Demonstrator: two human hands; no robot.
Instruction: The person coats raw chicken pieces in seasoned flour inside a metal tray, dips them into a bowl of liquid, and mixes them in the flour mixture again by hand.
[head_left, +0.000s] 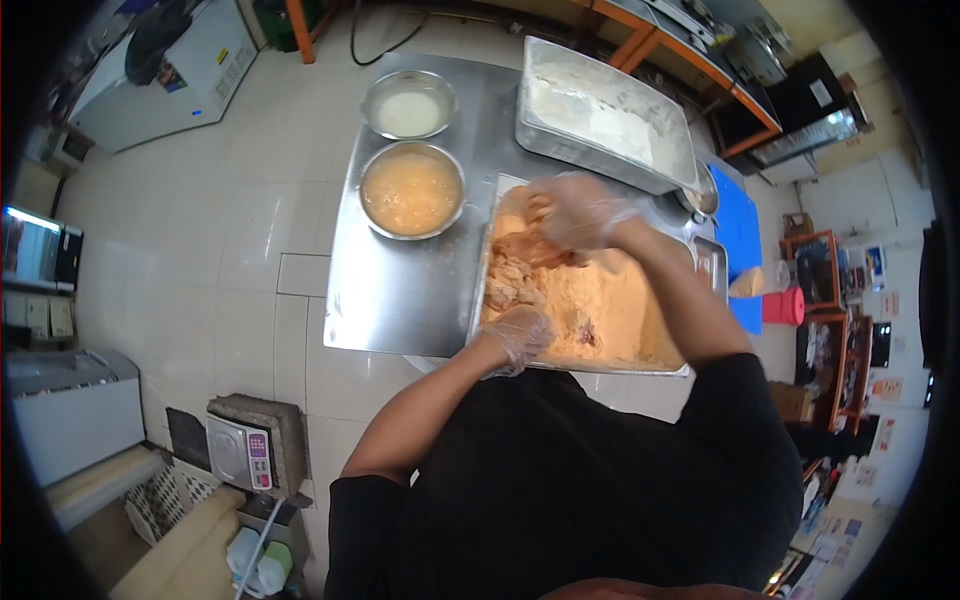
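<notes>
A metal tray (478,300) of orange breading powder (625,310) lies in front of me. Coated pieces (515,280), possibly chicken, are heaped at its left side. My left hand (522,333), in a clear plastic glove, rests at the near edge of this heap, its fingertips partly hidden in the powder and pieces. Above the far part of the heap is my right hand (580,212), also gloved and blurred by motion. Orange coating shows by its fingers, but I cannot make out whether it holds a piece. A small dark red patch (587,334) shows in the powder.
Left on the steel table (385,310) are a bowl of orange liquid (412,190) and a bowl of whitish liquid (408,112). A deep metal pan (605,115) with white flour stands behind the tray. A blue board (738,240) is at the right.
</notes>
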